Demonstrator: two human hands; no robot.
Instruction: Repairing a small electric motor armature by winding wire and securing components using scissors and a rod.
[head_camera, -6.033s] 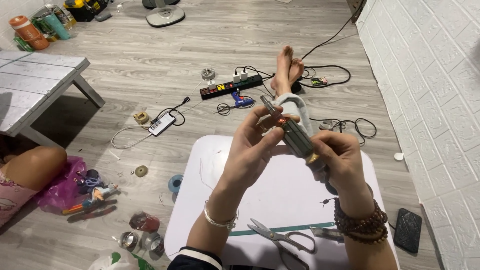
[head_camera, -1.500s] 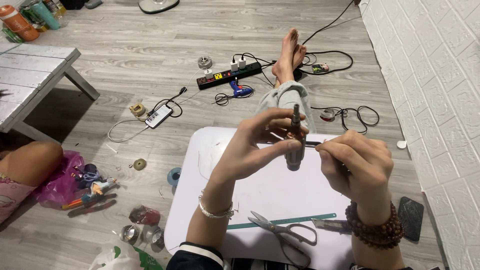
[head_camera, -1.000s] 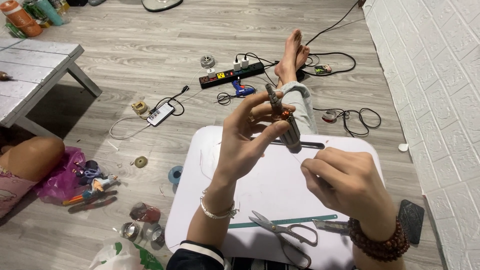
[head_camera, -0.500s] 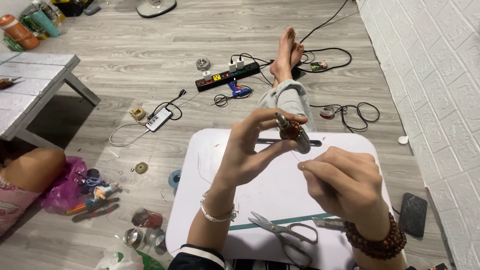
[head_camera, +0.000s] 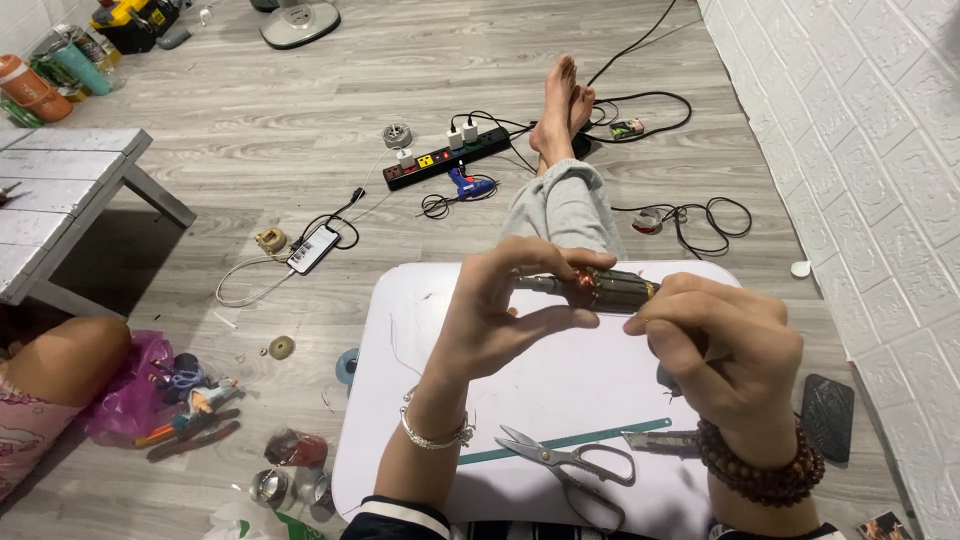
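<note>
Two hands are in the middle of the frame, a left hand (head_camera: 500, 310) and a right hand (head_camera: 725, 350), and together they hold one motor armature (head_camera: 600, 290). One white lap table (head_camera: 400, 400) sits below them, with one pair of scissors (head_camera: 570, 462), one green ruler (head_camera: 585, 440) and one small knife (head_camera: 660, 440) along the lower part of the frame. On the floor there is one power strip (head_camera: 450, 158) at upper centre, one blue glue gun (head_camera: 470, 186) just below it, one phone (head_camera: 312, 248) at centre left, and one dark phone (head_camera: 827, 415) at lower right. Two bare feet (head_camera: 562, 100) lie at top centre. One grey bench (head_camera: 70, 200) stands at upper left and one pink bag (head_camera: 130, 390) at lower left.
</note>
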